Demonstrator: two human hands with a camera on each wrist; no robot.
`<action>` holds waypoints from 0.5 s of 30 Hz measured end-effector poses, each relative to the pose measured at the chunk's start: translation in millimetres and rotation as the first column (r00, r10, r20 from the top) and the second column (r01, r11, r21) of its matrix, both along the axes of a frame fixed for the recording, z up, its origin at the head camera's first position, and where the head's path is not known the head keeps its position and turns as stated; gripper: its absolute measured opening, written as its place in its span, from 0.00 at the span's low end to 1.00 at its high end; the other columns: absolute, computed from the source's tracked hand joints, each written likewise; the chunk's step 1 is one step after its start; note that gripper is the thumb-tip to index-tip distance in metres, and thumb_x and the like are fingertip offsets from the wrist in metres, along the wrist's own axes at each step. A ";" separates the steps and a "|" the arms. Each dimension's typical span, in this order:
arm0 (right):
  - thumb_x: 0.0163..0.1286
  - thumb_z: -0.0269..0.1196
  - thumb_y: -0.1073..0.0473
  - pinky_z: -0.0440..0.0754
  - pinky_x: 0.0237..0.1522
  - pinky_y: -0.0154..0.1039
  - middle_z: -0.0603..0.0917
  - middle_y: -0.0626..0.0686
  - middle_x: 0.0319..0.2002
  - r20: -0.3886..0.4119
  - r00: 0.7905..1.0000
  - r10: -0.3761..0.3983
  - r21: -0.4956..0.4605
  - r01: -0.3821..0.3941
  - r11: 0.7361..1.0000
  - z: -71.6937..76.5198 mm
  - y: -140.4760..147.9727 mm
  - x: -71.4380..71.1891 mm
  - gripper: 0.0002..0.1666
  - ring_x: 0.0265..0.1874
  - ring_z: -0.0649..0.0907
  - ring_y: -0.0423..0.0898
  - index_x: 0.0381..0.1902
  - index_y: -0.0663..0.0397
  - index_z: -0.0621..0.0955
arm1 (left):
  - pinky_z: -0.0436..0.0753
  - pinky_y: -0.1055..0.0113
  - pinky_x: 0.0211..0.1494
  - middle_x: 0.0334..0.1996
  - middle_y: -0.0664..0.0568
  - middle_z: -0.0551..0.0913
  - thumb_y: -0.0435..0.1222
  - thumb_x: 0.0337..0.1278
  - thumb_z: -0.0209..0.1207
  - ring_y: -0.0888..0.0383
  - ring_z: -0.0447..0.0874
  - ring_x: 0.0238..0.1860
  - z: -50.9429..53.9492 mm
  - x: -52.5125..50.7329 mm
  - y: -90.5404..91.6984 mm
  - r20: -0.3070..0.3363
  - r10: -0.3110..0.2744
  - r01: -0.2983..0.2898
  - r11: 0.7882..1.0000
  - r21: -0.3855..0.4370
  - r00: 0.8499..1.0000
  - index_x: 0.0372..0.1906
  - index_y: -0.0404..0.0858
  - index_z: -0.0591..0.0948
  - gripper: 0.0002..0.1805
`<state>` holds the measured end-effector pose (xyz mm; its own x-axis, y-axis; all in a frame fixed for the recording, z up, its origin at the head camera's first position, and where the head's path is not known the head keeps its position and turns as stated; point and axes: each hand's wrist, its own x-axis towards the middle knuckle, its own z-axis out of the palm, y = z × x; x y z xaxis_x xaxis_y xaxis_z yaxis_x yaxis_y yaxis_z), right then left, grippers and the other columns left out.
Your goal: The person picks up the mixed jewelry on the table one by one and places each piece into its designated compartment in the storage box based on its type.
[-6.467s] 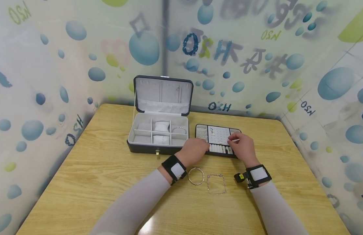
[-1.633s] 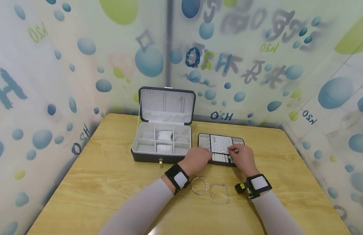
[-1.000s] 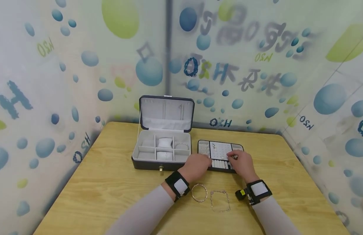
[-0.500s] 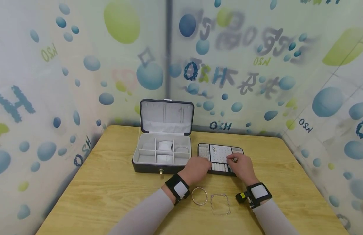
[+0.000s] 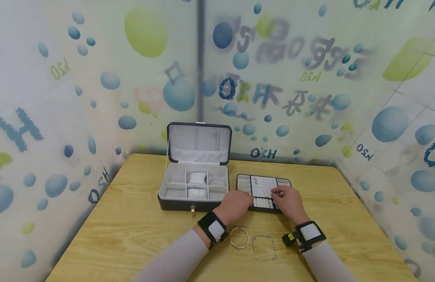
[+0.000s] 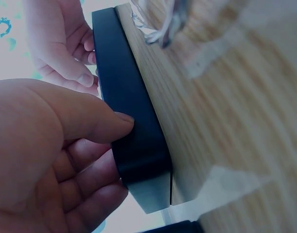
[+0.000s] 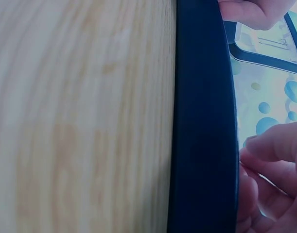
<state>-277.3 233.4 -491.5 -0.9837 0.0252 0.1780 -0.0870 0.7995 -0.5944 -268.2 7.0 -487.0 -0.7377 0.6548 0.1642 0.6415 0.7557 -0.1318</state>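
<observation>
In the head view a shallow dark jewelry tray [image 5: 266,210] lies on the table, with a white perforated earring panel [image 5: 263,187] and white ring rolls [image 5: 262,202]. My left hand [image 5: 236,205] grips its front left corner; in the left wrist view the thumb [image 6: 116,125] presses the dark outer wall and the other fingers curl at the far side. Over the panel's right part, my right hand [image 5: 289,201] pinches a tiny thing, apparently an earring, mostly hidden by the fingertips. The right wrist view shows its thumb and index finger [image 7: 272,145] close together by the tray wall.
Left of the tray stands an open jewelry box [image 5: 175,204], its lid [image 5: 187,139] raised and hung with necklaces. Pillows and a bracelet lie in its compartments. Nearer me, a round bangle [image 5: 239,248] and a chain bracelet [image 5: 263,235] lie on the wooden table [image 5: 132,219].
The head view has tilted up, so the table sits lower in the picture. Both hands stay at the tray in nearly the same pose, with only slight movement of the right fingers.
</observation>
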 end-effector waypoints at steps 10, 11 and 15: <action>0.72 0.67 0.57 0.75 0.26 0.37 0.90 0.57 0.42 0.003 1.000 -0.003 -0.012 0.003 1.000 -0.3 -1.1 -0.3 0.14 0.24 0.79 0.43 0.50 0.58 0.90 | 0.82 0.65 0.33 0.36 0.59 0.89 0.41 0.73 0.63 0.61 0.85 0.33 1.6 1.0 -0.3 0.012 0.008 -0.007 1.000 -0.006 1.000 0.42 0.51 0.89 0.05; 0.72 0.67 0.57 0.75 0.27 0.37 0.90 0.57 0.42 0.001 1.000 -0.004 -0.012 0.004 1.000 -0.3 -1.4 -0.4 0.14 0.24 0.79 0.43 0.50 0.58 0.90 | 0.82 0.65 0.33 0.36 0.59 0.89 0.41 0.73 0.63 0.61 0.85 0.33 1.5 0.9 0.0 0.010 0.009 -0.009 1.000 -0.006 1.000 0.42 0.51 0.89 0.05; 0.73 0.67 0.57 0.76 0.28 0.37 0.91 0.58 0.44 -0.002 1.000 -0.004 -0.013 0.004 1.000 0.0 -2.0 0.2 0.15 0.26 0.80 0.44 0.51 0.58 0.90 | 0.82 0.65 0.34 0.36 0.60 0.89 0.41 0.73 0.63 0.61 0.85 0.33 0.7 1.2 -0.3 0.003 0.008 -0.008 1.000 -0.006 1.000 0.41 0.51 0.89 0.05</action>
<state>-277.0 231.4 -491.5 -0.9833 0.0318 0.1794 -0.0847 0.7919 -0.6047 -267.1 6.7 -486.3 -0.7438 0.6495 0.1579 0.6356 0.7603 -0.1340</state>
